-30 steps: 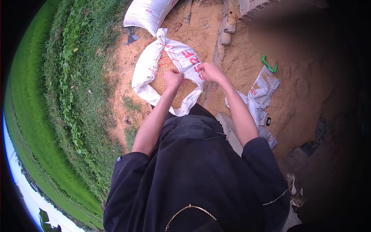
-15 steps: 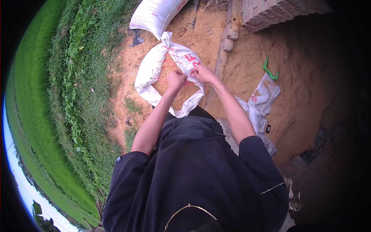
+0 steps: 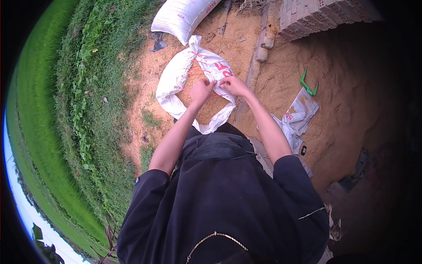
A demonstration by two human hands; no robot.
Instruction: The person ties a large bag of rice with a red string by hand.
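Right below the camera it's just the person's black shirt, with both bare arms stretched forward. The left hand (image 3: 202, 90) and right hand (image 3: 234, 86) sit close together, almost touching. Both are clenched with the fingers pinched on the red string (image 3: 194, 69) that zigzags across the mouth of a white sack (image 3: 172, 81). The sack lies on the sandy ground right in front of the person. Its mouth is partly open, so you can see the tan grain (image 3: 206, 112) inside, and there's red print on its side. Off to the right an empty sack (image 3: 300, 113) lies flat, with a small black object (image 3: 303, 150) just beside it and a green tool (image 3: 307, 82) a bit beyond. Grass (image 3: 88, 110) runs along the left. Farther back there's a full sack (image 3: 184, 15) and a brick stack (image 3: 316, 15).
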